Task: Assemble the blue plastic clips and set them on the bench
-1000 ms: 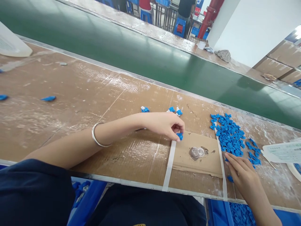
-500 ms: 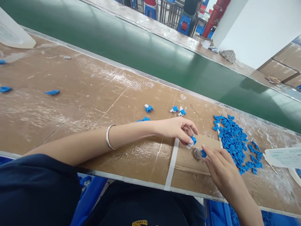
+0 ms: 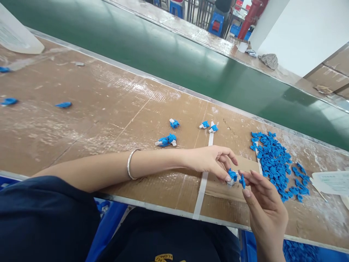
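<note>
My left hand (image 3: 215, 162) pinches a small blue and white plastic part (image 3: 232, 176) between thumb and fingers. Close beside it, my right hand (image 3: 263, 200) holds a small blue plastic piece (image 3: 242, 181) upright between thumb and fingertips. The two parts are nearly touching above a cardboard sheet (image 3: 218, 190); the small round container on that sheet is mostly hidden by the held part. Beyond my left forearm lie several blue and white parts (image 3: 213, 128). A spread pile of loose blue pieces (image 3: 274, 160) lies to the right of my hands.
A green conveyor belt (image 3: 152, 54) runs behind the worktable (image 3: 109, 109). A white jug (image 3: 19, 34) stands at far left, a white bottle (image 3: 334, 182) and a cotton swab (image 3: 319, 192) at right. Blue bins (image 3: 248, 242) sit below the front edge.
My right hand has lifted the blue piece off the round container and turned it upright. My left hand has moved slightly right and down, bringing its blue and white part close to it.
</note>
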Motion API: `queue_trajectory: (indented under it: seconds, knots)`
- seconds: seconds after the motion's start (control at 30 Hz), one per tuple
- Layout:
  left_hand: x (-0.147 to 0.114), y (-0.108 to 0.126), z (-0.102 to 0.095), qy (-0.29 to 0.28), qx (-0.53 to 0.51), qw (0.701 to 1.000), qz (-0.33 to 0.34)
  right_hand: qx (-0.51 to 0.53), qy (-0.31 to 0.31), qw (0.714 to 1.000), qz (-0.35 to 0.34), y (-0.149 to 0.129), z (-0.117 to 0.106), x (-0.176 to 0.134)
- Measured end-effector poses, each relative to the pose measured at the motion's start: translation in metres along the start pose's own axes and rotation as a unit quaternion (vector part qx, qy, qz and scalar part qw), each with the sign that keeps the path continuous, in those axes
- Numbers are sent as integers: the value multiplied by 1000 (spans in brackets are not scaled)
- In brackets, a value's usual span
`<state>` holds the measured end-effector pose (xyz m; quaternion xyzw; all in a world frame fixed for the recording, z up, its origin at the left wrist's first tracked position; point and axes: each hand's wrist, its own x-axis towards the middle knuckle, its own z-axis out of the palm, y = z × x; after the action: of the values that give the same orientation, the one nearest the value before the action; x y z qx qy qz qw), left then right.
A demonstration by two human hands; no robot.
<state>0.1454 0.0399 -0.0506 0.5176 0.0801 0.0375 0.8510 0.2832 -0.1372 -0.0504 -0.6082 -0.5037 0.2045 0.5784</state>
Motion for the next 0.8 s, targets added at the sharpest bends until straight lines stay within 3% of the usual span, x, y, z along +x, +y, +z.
queue_trajectory:
  seconds: [0.1,0.2,0.33,0.4,0.5,0.6,0.73,0.8]
  knots:
    - [0,-1,1,-5,-10,1000,6,-20,-2,999,-28,3,3,-1]
    - [-1,-2,3,-2,-26,1000,13,-106,-22,989,-97,8,5,0]
    - [-2,-2,6,5,-53,998,23,-261,-13,935,-238,6,12,-1]
    - [-2,-2,7,11,-63,998,27,-321,-25,907,-270,4,17,-4]
    - [-2,-1,8,10,-58,998,33,-382,-44,877,-289,5,21,-9]
    - [-3,0,8,4,-38,999,27,-401,-34,864,-303,7,23,-14]
    - [-6,3,12,18,-15,999,23,-391,-28,878,-274,3,22,-14]
    - [-8,7,14,22,8,999,27,-368,-60,895,-247,2,12,-10]
